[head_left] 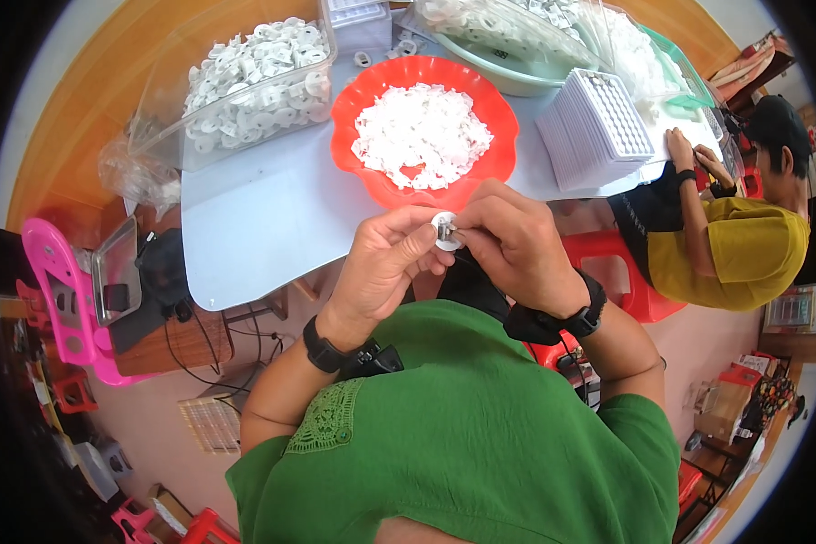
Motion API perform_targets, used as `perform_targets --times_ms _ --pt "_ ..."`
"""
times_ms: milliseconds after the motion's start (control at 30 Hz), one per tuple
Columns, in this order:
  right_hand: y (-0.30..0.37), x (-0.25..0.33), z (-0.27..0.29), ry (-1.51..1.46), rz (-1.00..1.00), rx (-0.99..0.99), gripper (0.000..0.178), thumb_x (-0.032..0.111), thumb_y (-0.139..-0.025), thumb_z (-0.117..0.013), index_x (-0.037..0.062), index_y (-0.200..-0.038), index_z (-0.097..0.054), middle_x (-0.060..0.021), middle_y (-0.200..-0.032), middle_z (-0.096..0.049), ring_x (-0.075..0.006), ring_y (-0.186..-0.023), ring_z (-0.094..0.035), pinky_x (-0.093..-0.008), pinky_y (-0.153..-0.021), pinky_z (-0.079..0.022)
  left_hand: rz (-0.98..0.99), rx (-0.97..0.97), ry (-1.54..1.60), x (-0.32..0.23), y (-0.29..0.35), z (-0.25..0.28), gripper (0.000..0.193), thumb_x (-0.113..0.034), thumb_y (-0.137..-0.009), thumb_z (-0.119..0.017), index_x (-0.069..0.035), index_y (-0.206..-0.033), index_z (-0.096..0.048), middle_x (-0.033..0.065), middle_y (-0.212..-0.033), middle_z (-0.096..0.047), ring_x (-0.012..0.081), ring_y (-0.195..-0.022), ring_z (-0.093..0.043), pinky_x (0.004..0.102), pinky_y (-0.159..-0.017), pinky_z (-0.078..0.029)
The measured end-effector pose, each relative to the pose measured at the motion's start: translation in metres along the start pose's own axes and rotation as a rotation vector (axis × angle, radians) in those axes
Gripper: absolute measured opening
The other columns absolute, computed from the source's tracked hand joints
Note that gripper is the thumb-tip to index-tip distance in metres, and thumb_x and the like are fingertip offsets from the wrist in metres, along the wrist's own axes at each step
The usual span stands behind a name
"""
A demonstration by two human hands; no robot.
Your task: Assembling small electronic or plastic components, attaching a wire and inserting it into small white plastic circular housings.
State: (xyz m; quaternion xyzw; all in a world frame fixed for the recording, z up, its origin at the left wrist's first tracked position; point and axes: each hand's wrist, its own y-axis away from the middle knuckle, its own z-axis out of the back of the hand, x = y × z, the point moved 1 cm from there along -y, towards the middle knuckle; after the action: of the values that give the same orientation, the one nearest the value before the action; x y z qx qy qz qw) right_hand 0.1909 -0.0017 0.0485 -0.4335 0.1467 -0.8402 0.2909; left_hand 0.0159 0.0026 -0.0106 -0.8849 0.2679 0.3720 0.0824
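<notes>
A small round white plastic part [443, 220] with a grey inner piece is held up just in front of the near rim of a red scalloped bowl [349, 145]. My left hand [385, 258] grips the part's left side between thumb and fingers. From the right, my right hand [517, 240] pinches at the part's edge with thumb and forefinger; anything tiny between those fingertips is too small to name. Inside the bowl lies a heap of small white translucent pieces [417, 134].
On the pale blue table [254, 227] stand a clear bin of white parts [254, 86], a stack of white trays [594, 131] and a green basin [508, 77]. A co-worker in a yellow shirt [734, 245] sits at the right. A pink chair [68, 290] stands left.
</notes>
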Motion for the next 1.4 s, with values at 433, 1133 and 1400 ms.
perform_targets --times_ms 433,1133,1400 --pt "0.01 -0.008 -0.005 0.015 -0.015 0.053 0.011 -0.002 -0.073 -0.063 0.0013 -0.078 -0.054 -0.0127 -0.074 -0.053 -0.032 -0.063 -0.057 -0.0385 -0.053 -0.045 -0.054 -0.076 -0.287 0.002 0.004 -0.009 0.022 -0.009 -0.092 -0.058 0.004 -0.11 -0.062 0.0076 -0.094 -0.066 0.0112 -0.078 -0.061 0.0231 -0.067 -0.051" --pt "0.005 -0.001 -0.009 0.148 0.0 -0.056 0.012 -0.005 -0.075 -0.064 0.0006 -0.082 -0.057 -0.0102 -0.074 -0.054 -0.0258 -0.063 -0.057 -0.0322 -0.054 -0.044 -0.186 -0.099 -0.333 -0.007 0.0 -0.013 0.024 -0.004 -0.091 -0.057 0.003 -0.113 -0.061 0.0078 -0.092 -0.067 0.0114 -0.078 -0.062 0.0248 -0.071 -0.051" --pt "-0.002 -0.003 -0.006 0.232 0.158 0.035 0.015 0.004 -0.07 -0.061 0.0031 -0.072 -0.046 -0.0109 -0.066 -0.048 -0.0301 -0.056 -0.051 -0.0392 -0.049 -0.041 -0.168 -0.081 -0.354 -0.004 0.004 -0.011 0.023 -0.005 -0.092 -0.056 0.004 -0.113 -0.06 0.0066 -0.091 -0.067 0.0102 -0.078 -0.061 0.0243 -0.071 -0.051"
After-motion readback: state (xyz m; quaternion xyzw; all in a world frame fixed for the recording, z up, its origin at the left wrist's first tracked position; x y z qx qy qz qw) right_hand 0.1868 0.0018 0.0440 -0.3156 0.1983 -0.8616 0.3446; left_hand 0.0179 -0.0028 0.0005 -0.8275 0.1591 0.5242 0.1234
